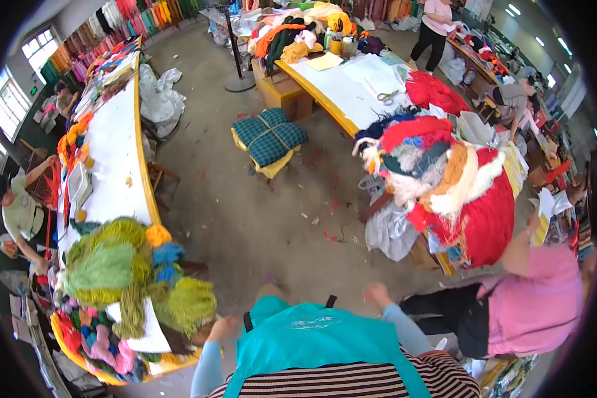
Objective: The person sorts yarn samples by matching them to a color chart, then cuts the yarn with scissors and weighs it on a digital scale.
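Observation:
My left hand (224, 328) hangs low beside my teal apron (312, 331), its fingers loose and nothing showing in them. Close to it, at the near end of the left table, lie yellow-green yarn skeins (191, 302) and a white paper sheet (146, 328). On the other side, my right hand (377, 295) is held out in front of my body, relaxed, with no object visible in it. Beyond that hand, clear plastic bags (393, 229) hang under a table heaped with red, white and tan yarn (461, 179).
A stool with a green plaid cushion (268, 137) stands in the aisle. A person in pink (534, 302) is close on my right. Another person (23, 209) works behind the left table (116, 149). A metal post (237, 73) rises ahead; scissors (387, 97) lie on the right table (335, 83).

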Motion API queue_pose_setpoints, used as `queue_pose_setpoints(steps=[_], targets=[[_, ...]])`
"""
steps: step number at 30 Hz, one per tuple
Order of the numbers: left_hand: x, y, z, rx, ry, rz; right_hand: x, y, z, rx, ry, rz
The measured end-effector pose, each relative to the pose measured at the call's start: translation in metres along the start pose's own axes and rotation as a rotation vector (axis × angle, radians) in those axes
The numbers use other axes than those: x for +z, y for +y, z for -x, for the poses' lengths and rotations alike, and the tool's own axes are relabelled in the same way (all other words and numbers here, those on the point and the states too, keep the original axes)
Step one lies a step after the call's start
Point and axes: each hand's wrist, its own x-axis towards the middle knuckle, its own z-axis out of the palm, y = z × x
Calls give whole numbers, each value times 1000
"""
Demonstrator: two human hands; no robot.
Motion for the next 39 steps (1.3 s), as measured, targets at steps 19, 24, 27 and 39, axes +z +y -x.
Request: queue_pose_setpoints(steps=[19,24,27,39], targets=[[-411,420,-578,559,290,-153,33,-842,-361,-548,-118,-437],[-428,472,-664,535,287,-24,-14,-1044,-541,-618,-208,-556],[-392,421,-662,148,223,-86,-29,-1160,-629,-573,-227,-645],[-272,371,-508,-732,-79,400,36,-1405,-850,-744,-267,-638]])
